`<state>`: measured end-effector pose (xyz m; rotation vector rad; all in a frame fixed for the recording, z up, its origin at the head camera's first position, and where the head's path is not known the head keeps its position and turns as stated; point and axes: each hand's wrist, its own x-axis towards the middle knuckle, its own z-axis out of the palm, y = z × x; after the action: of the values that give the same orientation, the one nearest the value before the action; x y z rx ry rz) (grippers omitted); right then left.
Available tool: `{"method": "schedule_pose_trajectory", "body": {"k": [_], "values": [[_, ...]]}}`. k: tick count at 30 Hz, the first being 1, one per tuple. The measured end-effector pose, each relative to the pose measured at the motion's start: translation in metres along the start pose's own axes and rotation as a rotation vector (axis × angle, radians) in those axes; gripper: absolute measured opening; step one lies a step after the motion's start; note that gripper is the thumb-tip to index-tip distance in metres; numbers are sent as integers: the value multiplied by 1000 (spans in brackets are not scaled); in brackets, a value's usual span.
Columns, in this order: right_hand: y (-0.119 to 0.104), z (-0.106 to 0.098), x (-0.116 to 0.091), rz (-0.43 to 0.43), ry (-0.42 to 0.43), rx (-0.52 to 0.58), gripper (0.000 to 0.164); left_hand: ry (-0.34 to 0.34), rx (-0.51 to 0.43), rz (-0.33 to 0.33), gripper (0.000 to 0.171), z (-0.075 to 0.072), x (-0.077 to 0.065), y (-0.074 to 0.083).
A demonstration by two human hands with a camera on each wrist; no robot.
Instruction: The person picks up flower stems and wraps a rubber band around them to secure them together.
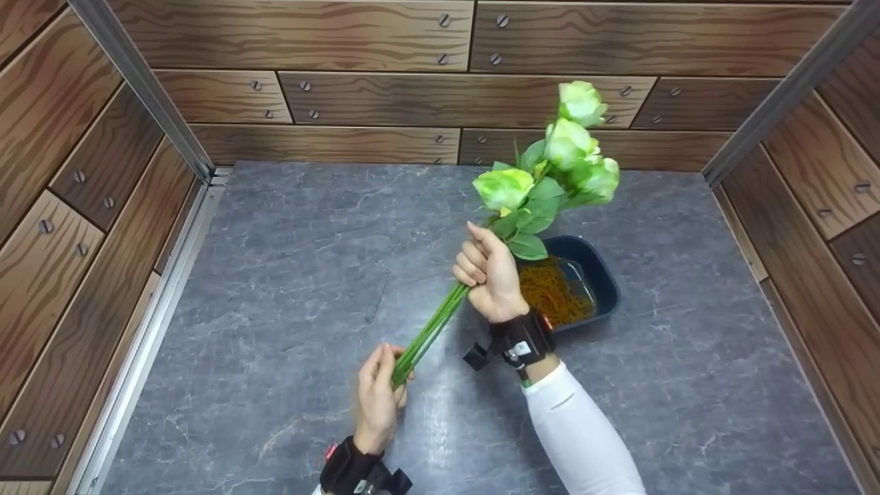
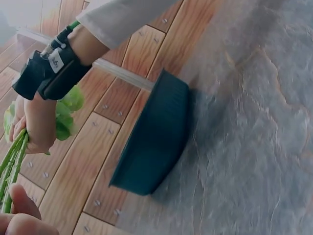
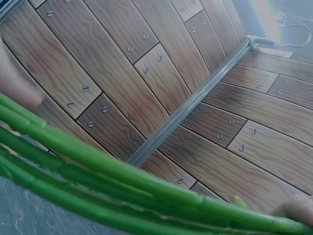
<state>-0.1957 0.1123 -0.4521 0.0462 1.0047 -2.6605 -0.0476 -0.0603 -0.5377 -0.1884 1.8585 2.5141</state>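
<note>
A bunch of pale green roses (image 1: 569, 148) with long green stems (image 1: 434, 328) is held in the air, slanting up to the right in the head view. My right hand (image 1: 491, 271) grips the stems just below the leaves, its fingers curled round them. Lower down, my left hand (image 1: 379, 395) pinches the stem ends between thumb and fingers. In the right wrist view the stems (image 3: 146, 196) cross close to the camera. The left wrist view shows the right hand (image 2: 36, 122) around the stems, with only the left fingertips (image 2: 24, 203) at the lower corner.
Beneath my right wrist, a dark blue tub (image 1: 605, 292) stands on the grey marbled surface (image 1: 289, 289), partly hidden by the hand. It holds orange-brown shredded strands (image 1: 553, 295). Wood-patterned walls (image 1: 385, 100) with metal corner rails (image 1: 141, 82) enclose the space.
</note>
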Motion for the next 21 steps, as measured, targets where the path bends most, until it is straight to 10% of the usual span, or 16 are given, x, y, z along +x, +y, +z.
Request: {"method": "schedule_pose_trajectory", "body": {"k": [11, 21], "values": [[-3, -5, -16, 103, -135, 54, 56, -523, -6, -61, 43, 4, 0, 2], [-8, -5, -27, 232, -342, -92, 53, -771, 48, -300, 32, 15, 13, 20]]}}
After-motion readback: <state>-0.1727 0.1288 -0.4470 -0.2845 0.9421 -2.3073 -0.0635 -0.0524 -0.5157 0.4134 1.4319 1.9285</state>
